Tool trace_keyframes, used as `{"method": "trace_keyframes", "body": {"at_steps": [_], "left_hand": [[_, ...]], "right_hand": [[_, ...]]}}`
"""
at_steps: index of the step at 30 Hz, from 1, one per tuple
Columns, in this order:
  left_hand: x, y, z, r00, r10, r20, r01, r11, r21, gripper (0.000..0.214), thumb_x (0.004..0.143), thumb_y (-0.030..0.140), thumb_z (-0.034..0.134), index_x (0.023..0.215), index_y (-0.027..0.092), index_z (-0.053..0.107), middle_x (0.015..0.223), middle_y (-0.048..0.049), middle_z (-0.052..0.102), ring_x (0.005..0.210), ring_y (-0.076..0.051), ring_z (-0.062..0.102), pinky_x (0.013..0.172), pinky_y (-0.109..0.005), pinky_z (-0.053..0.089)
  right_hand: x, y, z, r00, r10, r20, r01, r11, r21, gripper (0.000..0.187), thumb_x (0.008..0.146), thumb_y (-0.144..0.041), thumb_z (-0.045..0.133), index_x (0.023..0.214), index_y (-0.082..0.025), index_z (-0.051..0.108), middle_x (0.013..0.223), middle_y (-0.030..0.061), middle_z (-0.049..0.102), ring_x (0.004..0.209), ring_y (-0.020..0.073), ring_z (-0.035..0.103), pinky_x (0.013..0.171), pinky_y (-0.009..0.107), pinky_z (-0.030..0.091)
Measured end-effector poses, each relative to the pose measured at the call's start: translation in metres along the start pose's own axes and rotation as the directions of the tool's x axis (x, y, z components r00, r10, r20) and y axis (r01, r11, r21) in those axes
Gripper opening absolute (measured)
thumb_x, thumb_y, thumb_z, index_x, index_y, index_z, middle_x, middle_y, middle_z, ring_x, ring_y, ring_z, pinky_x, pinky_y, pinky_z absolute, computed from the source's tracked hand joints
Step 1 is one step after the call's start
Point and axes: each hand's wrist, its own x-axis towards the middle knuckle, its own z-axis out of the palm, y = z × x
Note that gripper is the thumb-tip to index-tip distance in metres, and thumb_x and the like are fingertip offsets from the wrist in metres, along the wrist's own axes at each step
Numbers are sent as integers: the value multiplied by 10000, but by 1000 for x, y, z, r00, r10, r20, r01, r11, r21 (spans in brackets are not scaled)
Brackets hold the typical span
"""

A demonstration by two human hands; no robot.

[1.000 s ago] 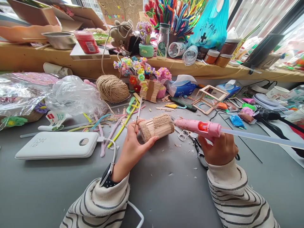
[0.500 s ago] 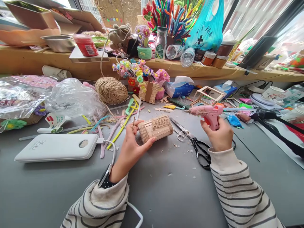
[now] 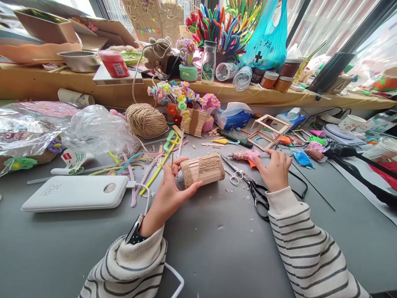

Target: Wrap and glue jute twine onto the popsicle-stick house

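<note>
Twine-wrapped cylinder [image 3: 203, 170] sits pinched in the fingers of the left hand [image 3: 167, 186], pink glue gun [image 3: 246, 155] toward its three o'clock, where the right hand [image 3: 277, 170], grip impossible to tell, seems to be parking it, calling next for clean release.

There are 2 hands [image 3: 169, 186], 1 twine-wrapped cylinder [image 3: 206, 169], 1 glue gun [image 3: 247, 155], 2 scissors [image 3: 252, 184] and 1 power bank [image 3: 77, 192].

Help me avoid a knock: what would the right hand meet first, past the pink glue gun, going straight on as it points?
Probably the wooden frame just beyond the right hand, though depth is unclear from this view.
</note>
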Motion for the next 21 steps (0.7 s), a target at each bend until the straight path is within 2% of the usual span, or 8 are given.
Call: {"method": "trace_keyframes", "body": {"at_steps": [1,3,6,10,13,16,18,21], "left_hand": [[0,0,0,1000,-3,-3,3,1000,-2,394,706,303,666,893,226,329,1259,-111,465,1230,-237,440,1009,-456,392],[0,2,1,1000,-10,-14,10,1000,-12,407,703,312,666,826,232,286,1246,-107,473,1225,-230,448,1009,-455,392],[2,3,2,999,-19,-46,17,999,-32,442,685,333,676,800,235,260,1225,-117,478,1217,-233,456,1001,-461,398],[3,-1,3,996,-36,-86,27,995,-97,474,671,381,691,792,237,257,1221,-116,484,1172,-223,492,1003,-462,393],[3,-2,1,980,-9,-201,-28,983,-182,414,754,559,547,762,228,298,1157,-99,518,1147,-217,494,993,-438,385],[3,2,-3,866,69,-496,-200,956,-216,461,807,670,319,684,225,338,878,-46,559,906,-174,549,828,-355,437],[3,6,-5,791,86,-605,-258,945,-203,466,832,648,295,631,228,324,613,17,429,602,-132,451,614,-299,398],[2,10,-7,785,121,-607,-272,949,-162,444,884,555,298,585,227,286,497,53,232,445,-116,239,453,-287,229]], "right_hand": [[-1,-8,-5,1000,-23,19,22,998,57,513,769,-584,466,960,-119,571,1017,173,588,1016,302,481,904,507,330],[-3,-26,-12,959,-131,251,57,958,282,433,786,-535,498,953,-147,592,982,128,605,921,241,534,819,410,417],[-5,-55,-14,745,-342,573,42,881,471,389,736,-450,619,1005,-170,601,1077,100,587,871,189,544,699,302,456],[-7,-76,-1,550,-459,698,2,836,549,280,729,-331,649,940,-148,625,900,57,635,727,156,540,672,283,444],[-12,-78,7,564,-468,680,-74,791,607,217,776,-326,594,909,-162,644,859,41,641,692,149,543,682,288,445],[-16,-76,9,616,-472,631,-63,769,636,211,756,-359,616,857,-180,661,894,44,622,697,147,534,692,291,448],[-19,-75,9,624,-479,617,-66,755,653,213,746,-380,625,833,-191,668,912,45,614,738,154,534,707,290,448],[-22,-73,10,607,-474,637,-130,732,668,249,734,-431,629,814,-199,672,887,42,611,747,158,533,694,287,452]]}}
